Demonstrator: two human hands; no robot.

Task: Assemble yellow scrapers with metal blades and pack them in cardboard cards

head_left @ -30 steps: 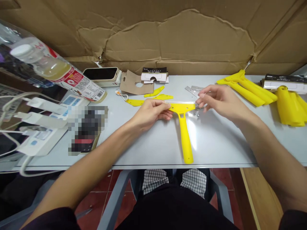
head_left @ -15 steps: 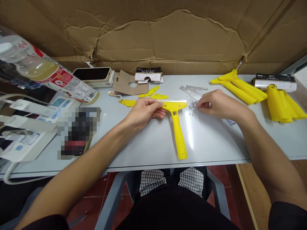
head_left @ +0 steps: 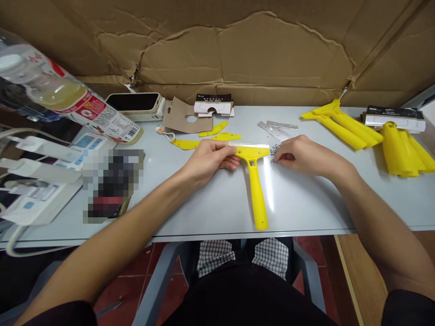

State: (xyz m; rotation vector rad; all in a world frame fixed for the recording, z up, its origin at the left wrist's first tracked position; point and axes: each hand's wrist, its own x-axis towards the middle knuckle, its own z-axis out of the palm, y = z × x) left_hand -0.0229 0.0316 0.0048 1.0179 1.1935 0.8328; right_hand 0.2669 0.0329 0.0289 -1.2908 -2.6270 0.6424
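My left hand is closed on the left end of a yellow scraper, whose handle points toward me. A metal blade runs along the scraper's far edge. To the right, my right hand reaches into a small pile of screws with its fingertips pinched together; what they hold, if anything, is hidden. Just beyond the pile lie loose metal blades. Flat yellow plastic strips rest behind my left hand.
Several yellow scraper handles lie at the right, near a black-and-white box. Opened cardboard packaging sits at the back. On the left are a bottle, a blurred-out phone and a power strip with plugs.
My right hand has moved slightly down over the screws, its fingertips now lower in the pile. The left hand keeps its hold on the scraper. The view has shifted a little.
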